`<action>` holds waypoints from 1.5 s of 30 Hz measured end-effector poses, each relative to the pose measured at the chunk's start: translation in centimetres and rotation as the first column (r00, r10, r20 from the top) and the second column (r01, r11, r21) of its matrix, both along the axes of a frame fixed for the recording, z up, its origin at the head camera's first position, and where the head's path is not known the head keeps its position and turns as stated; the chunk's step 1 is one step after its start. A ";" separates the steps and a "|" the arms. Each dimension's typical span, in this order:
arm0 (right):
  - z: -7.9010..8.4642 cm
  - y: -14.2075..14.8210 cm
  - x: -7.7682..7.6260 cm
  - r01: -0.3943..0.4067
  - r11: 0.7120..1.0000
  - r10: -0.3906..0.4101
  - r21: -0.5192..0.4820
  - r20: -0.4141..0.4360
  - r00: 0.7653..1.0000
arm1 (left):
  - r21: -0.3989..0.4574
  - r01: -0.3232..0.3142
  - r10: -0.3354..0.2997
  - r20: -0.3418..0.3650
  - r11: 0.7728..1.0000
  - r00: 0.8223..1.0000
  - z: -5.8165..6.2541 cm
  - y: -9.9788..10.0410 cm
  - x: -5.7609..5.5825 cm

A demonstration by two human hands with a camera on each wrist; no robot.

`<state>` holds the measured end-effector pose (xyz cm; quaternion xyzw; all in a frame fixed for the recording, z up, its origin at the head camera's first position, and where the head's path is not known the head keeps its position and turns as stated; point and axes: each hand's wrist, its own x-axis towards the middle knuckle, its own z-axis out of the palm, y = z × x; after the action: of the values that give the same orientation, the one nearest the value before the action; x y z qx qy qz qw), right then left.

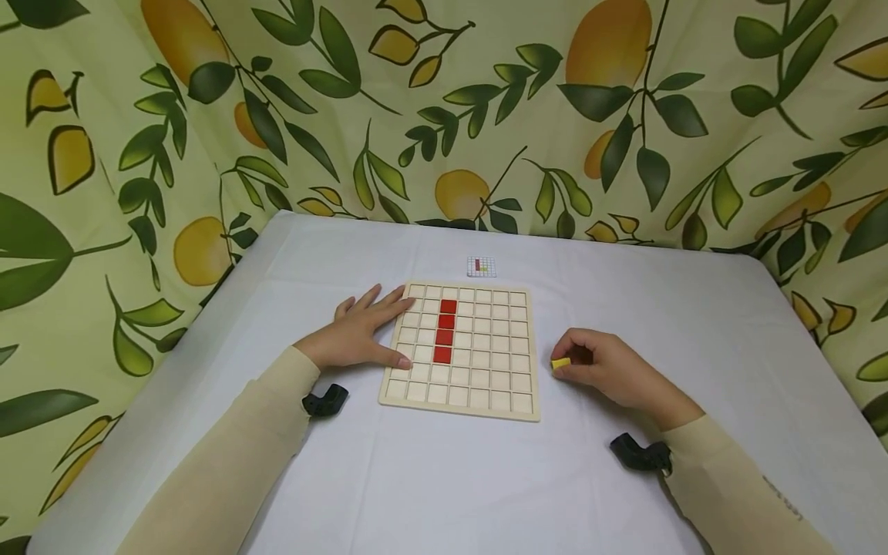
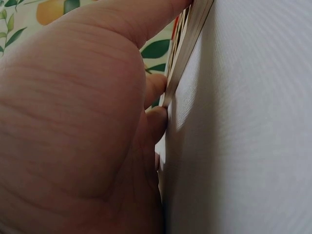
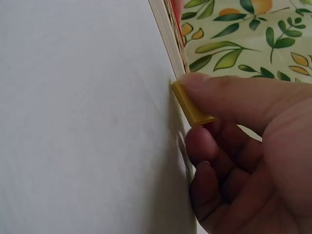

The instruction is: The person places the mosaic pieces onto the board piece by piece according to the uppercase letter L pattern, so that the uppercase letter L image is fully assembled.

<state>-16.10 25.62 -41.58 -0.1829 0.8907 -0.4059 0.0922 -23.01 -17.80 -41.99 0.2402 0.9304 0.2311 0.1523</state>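
Note:
A square wooden grid board (image 1: 480, 378) lies on the white cloth, with several red square tiles (image 1: 445, 337) in one column left of its middle. My left hand (image 1: 356, 333) rests with spread fingers at the board's left side, thumb and forefinger reaching over the rim. In the left wrist view, the thumb's end overlaps the board edge (image 2: 190, 48). Right of the board, my right hand (image 1: 613, 368) pinches a small yellow tile (image 3: 191, 108) by thumb and fingers, close over the cloth. The other fingers of that hand are curled under.
Behind the board lies a small printed card (image 1: 482, 267) with a grid, a red column and some yellow. A black wrist camera (image 1: 326, 401) sits by the left cuff, another camera (image 1: 640, 453) by the right. A fruit-patterned curtain (image 1: 416, 116) hangs around the table.

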 end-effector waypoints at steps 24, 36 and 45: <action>1.6 -5.8 1.7 0.022 0.985 -0.020 -0.173 0.017 1.000 | 0.004 0.003 -0.003 -0.007 1.000 1.000 0.1 -0.1 -0.2; 2.1 -9.6 -0.1 0.004 0.979 -0.010 -0.204 -0.028 1.000 | 0.008 0.003 -0.003 0.001 1.000 1.000 0.0 0.0 0.0; 0.6 -12.0 -1.4 0.002 0.985 0.005 -0.172 0.037 0.999 | -0.002 -0.002 0.002 0.004 1.000 1.000 0.1 0.2 -0.1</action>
<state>-17.50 13.65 -41.01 -0.1832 0.8502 -0.4848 0.0929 -23.08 -17.64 -41.84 0.2388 0.9306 0.2309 0.1541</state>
